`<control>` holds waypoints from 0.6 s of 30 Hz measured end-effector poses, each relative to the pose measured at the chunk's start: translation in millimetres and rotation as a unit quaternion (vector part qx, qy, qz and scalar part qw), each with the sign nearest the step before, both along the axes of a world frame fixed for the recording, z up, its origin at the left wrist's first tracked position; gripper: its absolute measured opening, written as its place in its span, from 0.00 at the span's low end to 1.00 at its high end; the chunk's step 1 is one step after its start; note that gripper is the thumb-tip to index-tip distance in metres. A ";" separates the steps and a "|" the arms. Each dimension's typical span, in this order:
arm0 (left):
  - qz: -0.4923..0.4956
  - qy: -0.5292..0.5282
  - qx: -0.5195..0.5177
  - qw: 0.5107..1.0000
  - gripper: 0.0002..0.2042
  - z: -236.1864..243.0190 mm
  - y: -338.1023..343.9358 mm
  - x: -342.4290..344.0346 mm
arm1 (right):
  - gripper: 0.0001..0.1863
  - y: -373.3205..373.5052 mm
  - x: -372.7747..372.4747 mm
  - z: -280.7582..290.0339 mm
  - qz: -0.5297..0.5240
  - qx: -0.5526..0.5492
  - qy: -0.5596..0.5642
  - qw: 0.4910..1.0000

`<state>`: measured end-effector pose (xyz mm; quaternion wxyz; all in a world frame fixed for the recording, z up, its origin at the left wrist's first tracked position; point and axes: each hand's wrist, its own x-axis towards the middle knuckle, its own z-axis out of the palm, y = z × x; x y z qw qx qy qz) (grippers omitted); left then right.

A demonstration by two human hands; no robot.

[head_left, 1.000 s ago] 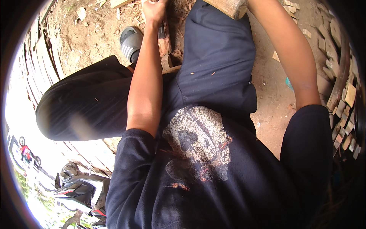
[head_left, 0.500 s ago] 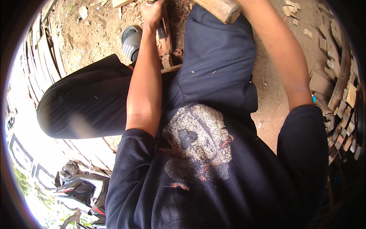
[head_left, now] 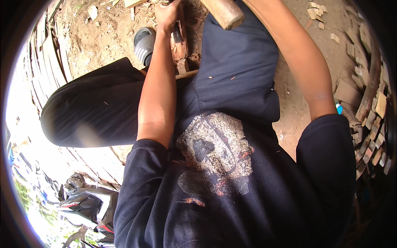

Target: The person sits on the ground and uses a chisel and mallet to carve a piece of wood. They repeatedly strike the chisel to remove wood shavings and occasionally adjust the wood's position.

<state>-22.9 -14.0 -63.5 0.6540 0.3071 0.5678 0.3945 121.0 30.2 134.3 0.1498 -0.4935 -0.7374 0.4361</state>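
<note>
At the upper edge we see the left hand (head_left: 167, 15), its fingers bent in beside a dark object (head_left: 165, 2); the frame cuts both off, so we cannot tell whether they are clamped on it. The right hand lies beyond the same edge, and we cannot tell how its fingers stand.

Just to the right of the left wrist we find a reddish wooden piece (head_left: 179, 50), with a dark strip (head_left: 177, 34) along its side. Farther right, a pale wooden block (head_left: 225, 15) with a rounded end reaches in from the top, over the dark trousers (head_left: 237, 62); we cannot tell whether it touches the cloth. The right forearm (head_left: 306, 62) slants up toward the edge near this block, while the left forearm (head_left: 157, 91) rises nearly straight.

To the left of the left wrist we see a grey sandal (head_left: 144, 41) with pale stripes, on brown ground (head_left: 95, 45). Nearest to us is a dark shirt (head_left: 269, 186) with a speckled pale print (head_left: 215, 144).

Farther out, small wood offcuts (head_left: 317, 10) lie at the upper right, and stacked wood (head_left: 376, 136) lines the right rim. At the lower left we make out part of a motorbike (head_left: 84, 202).
</note>
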 end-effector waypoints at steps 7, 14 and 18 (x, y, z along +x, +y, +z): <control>-0.043 -0.106 0.021 0.993 0.09 -8.5 -1.7 -2.7 | 0.14 10.3 3.8 17.0 0.065 -0.054 -0.099 0.992; -0.042 -0.061 0.017 0.997 0.07 -16.0 1.2 -8.4 | 0.11 1.7 -10.6 1.5 0.046 -0.009 -0.100 0.994; 0.073 -0.168 0.083 0.980 0.08 30.2 -5.2 19.4 | 0.09 24.8 -1.1 12.3 0.121 -0.260 -0.028 0.957</control>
